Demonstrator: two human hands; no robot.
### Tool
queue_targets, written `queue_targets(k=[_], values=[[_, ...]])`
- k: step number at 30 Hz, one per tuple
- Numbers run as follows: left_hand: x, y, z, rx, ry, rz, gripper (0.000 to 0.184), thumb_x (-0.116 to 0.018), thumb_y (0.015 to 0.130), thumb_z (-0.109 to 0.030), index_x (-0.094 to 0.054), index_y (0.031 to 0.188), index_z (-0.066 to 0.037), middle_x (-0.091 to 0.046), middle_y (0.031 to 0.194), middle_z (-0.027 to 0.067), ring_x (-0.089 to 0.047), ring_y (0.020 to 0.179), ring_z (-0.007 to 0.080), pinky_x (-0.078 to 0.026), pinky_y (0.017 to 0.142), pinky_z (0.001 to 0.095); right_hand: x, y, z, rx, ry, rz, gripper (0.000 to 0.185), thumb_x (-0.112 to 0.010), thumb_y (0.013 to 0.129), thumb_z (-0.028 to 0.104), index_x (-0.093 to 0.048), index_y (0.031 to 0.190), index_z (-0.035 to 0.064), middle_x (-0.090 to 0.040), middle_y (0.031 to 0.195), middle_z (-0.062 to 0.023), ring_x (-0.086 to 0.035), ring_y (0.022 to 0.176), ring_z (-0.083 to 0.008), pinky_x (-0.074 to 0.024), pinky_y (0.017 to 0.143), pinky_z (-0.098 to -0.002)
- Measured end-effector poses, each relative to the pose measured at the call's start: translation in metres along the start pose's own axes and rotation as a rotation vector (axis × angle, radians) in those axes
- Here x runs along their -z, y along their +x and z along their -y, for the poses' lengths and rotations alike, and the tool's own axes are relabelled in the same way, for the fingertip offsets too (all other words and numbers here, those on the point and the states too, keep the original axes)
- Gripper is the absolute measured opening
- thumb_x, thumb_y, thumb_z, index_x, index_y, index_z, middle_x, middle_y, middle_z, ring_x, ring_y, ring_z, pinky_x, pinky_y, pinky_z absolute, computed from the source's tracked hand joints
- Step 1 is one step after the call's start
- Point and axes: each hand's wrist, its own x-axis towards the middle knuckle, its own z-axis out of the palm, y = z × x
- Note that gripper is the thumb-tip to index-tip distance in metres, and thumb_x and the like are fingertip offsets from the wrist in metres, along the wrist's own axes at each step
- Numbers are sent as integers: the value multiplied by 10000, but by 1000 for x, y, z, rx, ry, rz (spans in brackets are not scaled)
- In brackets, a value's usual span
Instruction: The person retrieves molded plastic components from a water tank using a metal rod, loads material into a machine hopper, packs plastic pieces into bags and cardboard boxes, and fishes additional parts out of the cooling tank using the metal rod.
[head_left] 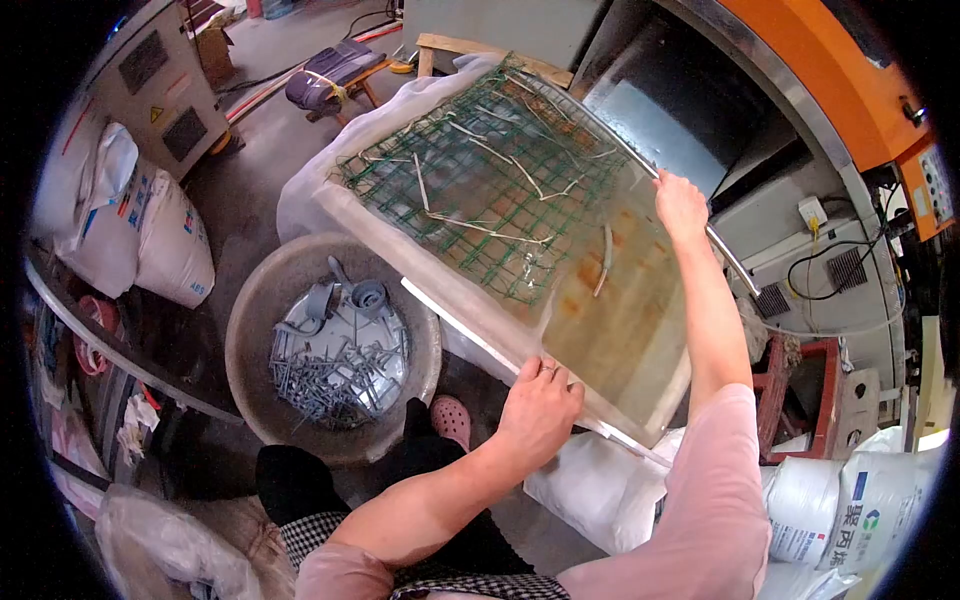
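A shallow rectangular tank [470,305] of brownish water stands before me, its rim draped in whitish sheeting. Green wire mesh [430,185] covers its far left part, and several pale plastic strips [419,180] lie on it. One more strip [604,260] rests over the bare water. My right hand [682,207] is wrapped round a long metal rod [735,262] along the tank's right edge. On the near rim, my left hand [543,405] has its fingers curled over the edge, beside a white strip [480,340]; the fingertips are partly hidden.
A round basin [250,385] with grey plastic pieces [335,385] stands left of the tank. White sacks [175,240] sit at far left, more sacks [840,510] at lower right. An orange machine [830,80] rises at right. A small stool [340,80] stands behind.
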Motion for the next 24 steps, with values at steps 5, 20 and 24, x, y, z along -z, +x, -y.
queue_targets(k=[5, 20, 24], values=[[-1, -2, -5, -1, 4, 23, 94, -553, 645, -110, -552, 726, -62, -528, 729, 94, -532, 832, 252, -353, 810, 353, -18, 24, 8, 46, -67, -71, 253, -455, 830, 215, -657, 881, 71, -639, 866, -162, -630, 803, -307, -506, 675, -410], [-3, 3, -3, -2, -10, 38, 92, -547, 666, -131, -540, 717, -55, -533, 739, 104, -538, 853, 255, -361, 816, 363, -37, 73, 66, 159, -93, 17, 224, -461, 789, 120, -663, 855, 50, -640, 906, -156, -633, 846, -290, -513, 719, -392], [-3, 3, -2, -8, 10, -2, 92, -551, 662, -130, -543, 719, -58, -534, 742, 105, -539, 852, 257, -358, 810, 359, -39, 65, 65, 179, -109, 9, 227, -458, 787, 118, -664, 856, 51, -641, 901, -156, -637, 822, -294, -517, 702, -388]])
